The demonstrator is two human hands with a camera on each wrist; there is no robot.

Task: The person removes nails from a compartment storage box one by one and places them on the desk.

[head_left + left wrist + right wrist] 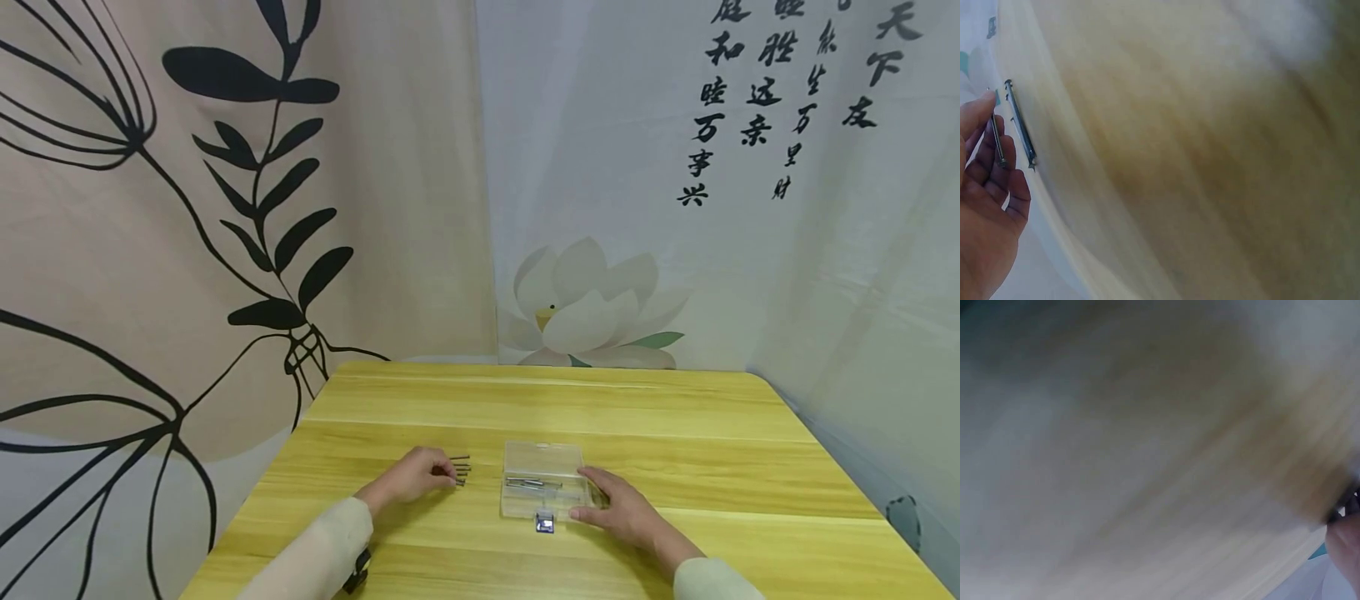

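My left hand [422, 476] pinches a thin metal nail [999, 140] between thumb and fingers, just over the table. Close to its fingertips, several similar nails [462, 468] lie in a row; in the left wrist view those nails [1020, 124] overlap one another. A clear plastic box [517, 505] sits with its lid raised toward the far side, several nails [532, 482] inside. On the box's right end, my right hand [621, 507] keeps a grip, thumb at the near corner and fingers farther back. The right wrist view shows only part of that hand [1344, 544].
A small blue-and-silver label or latch piece [544, 523] shows at the box's front edge. The wooden table [675, 433] ends at a printed curtain [412, 208] at the back. A dark band [358, 571] circles the left wrist.
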